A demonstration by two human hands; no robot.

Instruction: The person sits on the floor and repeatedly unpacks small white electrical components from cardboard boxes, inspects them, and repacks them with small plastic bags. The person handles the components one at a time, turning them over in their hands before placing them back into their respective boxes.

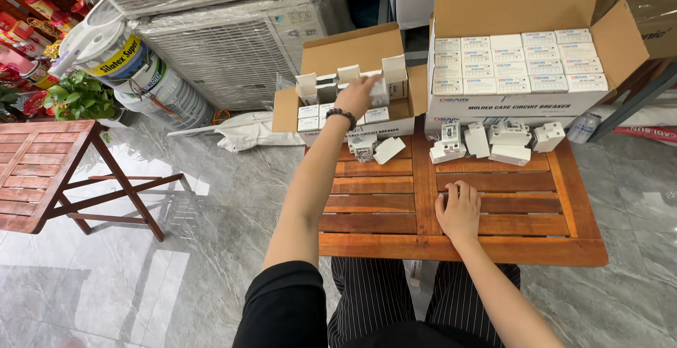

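Inspection position: seated at a slatted wooden table (508, 239), both arms forward. My left hand (357, 96) is stretched into the smaller open carton (352, 52) at the table's far edge, fingers curled about one small white box (379, 93), which sits at the carton's mouth among others with flaps raised; the reach is long because the carton stands at the far side. My right hand (458, 210) lies flat on the slats, fingers released, holding nothing, seemingly to steady me.

Count: two open cartons. The larger carton (515, 66) holds white boxes in three rows of five, fifteen visible on top, packed tight and label-up. Loose white breaker units (508, 135) stand before it, about five; roughly two more pieces (374, 147) lie before the smaller carton. Contents of the smaller carton are partly hidden by my hand; I cannot give a sure count.
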